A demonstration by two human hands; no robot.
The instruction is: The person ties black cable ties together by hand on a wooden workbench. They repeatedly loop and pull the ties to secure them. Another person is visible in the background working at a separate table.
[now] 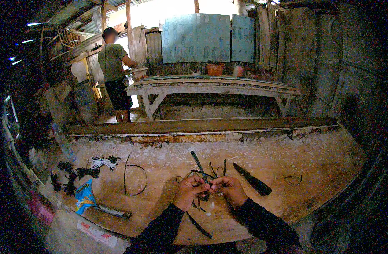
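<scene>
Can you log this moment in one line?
left hand: pinching dark strip | right hand: meeting left at strip | nearby: dark knife-shaped tool, right; blue packet, left | background: person by long bench

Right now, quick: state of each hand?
Left hand: closed, pinching a dark strip.
Right hand: closed in a pinch beside it; exact hold can't be told.

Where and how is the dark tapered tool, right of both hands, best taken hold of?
Probably grip the dark tapered tool by its broad near end, coming from the right: it lies slanted on the tabletop, narrow tip pointing away and left. Whether its edge is sharp, I cannot tell.
</scene>
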